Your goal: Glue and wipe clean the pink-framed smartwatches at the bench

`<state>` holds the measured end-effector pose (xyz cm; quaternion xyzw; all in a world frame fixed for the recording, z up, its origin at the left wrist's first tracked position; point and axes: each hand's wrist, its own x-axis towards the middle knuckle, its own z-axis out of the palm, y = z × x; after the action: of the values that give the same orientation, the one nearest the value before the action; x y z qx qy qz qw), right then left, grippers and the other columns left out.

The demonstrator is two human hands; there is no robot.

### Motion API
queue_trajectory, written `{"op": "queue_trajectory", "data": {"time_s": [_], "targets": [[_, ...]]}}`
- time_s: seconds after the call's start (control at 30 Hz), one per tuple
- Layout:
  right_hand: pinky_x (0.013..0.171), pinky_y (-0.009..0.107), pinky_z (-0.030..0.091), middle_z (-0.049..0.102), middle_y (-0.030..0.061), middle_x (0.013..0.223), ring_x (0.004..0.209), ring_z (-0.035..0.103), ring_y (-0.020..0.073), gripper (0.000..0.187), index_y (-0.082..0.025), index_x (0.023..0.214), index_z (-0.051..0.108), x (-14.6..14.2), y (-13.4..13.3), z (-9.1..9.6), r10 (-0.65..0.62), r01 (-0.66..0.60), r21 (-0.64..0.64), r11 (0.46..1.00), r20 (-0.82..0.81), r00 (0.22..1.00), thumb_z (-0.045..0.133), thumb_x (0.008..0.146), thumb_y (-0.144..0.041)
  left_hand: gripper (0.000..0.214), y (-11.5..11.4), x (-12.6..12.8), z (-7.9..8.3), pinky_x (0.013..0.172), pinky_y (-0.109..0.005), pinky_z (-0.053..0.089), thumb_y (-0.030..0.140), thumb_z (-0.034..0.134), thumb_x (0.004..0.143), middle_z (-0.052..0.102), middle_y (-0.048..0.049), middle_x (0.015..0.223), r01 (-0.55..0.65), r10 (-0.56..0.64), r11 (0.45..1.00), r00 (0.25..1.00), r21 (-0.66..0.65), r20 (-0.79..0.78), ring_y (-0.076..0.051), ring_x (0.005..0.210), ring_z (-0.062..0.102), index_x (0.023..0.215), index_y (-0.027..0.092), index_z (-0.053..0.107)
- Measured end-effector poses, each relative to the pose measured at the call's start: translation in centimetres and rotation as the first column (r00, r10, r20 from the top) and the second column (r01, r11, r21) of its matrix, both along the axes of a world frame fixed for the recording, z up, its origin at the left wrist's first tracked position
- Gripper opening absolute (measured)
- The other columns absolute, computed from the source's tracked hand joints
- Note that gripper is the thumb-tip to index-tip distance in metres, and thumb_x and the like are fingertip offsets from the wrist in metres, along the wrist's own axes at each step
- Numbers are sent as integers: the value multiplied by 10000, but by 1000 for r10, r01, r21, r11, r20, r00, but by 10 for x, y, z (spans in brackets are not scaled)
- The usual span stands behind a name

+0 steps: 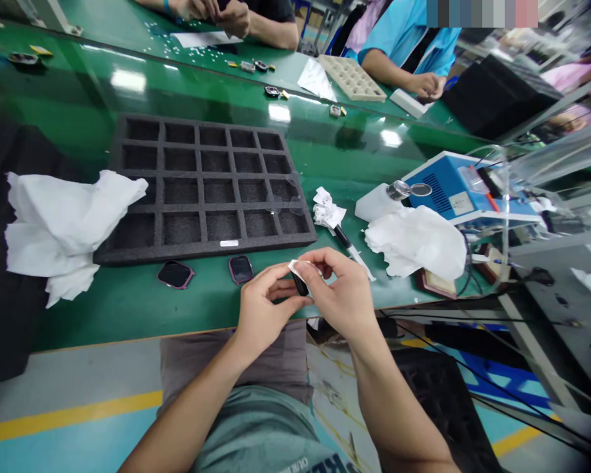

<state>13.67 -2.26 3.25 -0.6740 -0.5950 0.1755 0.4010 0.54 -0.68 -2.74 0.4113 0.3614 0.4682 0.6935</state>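
In front of my body, my left hand (266, 305) has its fingers and thumb closed around a small dark piece (300, 284), probably a watch case like those nearby, though fingers cover most of it. Across from it, my right hand (342, 289) pinches a white wipe (295, 267) against the top of that piece. Left of my hands, a watch case with a dark screen (240, 269) lies on the green bench (211, 302). Farther left is a second watch case (176, 274) with a purplish frame.
A black foam tray (201, 249) with square compartments sits beyond my hands. White cloth (69, 223) overlaps its left side. Rightward are a black-handled tool (343, 238), crumpled tissue (328, 209), a white bottle (377, 202) and a blue machine (443, 187). Two co-workers sit opposite.
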Motion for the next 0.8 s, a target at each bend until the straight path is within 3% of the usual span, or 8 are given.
{"op": "queue_trajectory", "data": {"time_s": [0.1,0.2,0.43,0.63,0.8], "targets": [[680,307,497,718,8,775,705,603,162,86,-224,839,706,3,-10,5,68,-68,-17,998,29,997,690,922,-240,586,1,-1,4,787,-365,679,193,967,578,797,-49,875,31,-21,991,997,-131,79,-228,794,783,1130,171,773],[690,317,505,718,10,788,731,619,175,92,-238,840,690,7,-23,7,130,-130,-9,992,40,991,679,928,-214,627,4,-3,7,730,-341,677,135,990,482,784,-24,830,34,-14,981,994,-189,108,-223,753,781,1068,174,772],[681,324,497,704,9,796,740,625,180,104,-247,857,657,7,-27,-6,143,-142,107,984,4,990,653,946,-193,617,9,-5,12,683,-260,645,66,980,408,764,-5,977,33,3,981,982,-190,188,-151,717,759,964,183,740],[706,359,473,699,18,776,754,620,199,137,-241,824,650,18,-22,-22,114,-139,165,976,157,981,631,952,-198,606,11,-9,12,741,-274,619,111,980,469,738,5,947,-38,68,988,976,-150,205,-128,728,729,1007,185,712],[716,365,485,709,23,801,761,623,198,124,-244,853,653,8,-22,-9,70,-95,233,968,111,991,634,970,-207,587,12,-10,10,725,-251,589,160,986,504,751,4,926,-26,56,989,977,-144,208,-124,730,717,1009,194,689]]}}
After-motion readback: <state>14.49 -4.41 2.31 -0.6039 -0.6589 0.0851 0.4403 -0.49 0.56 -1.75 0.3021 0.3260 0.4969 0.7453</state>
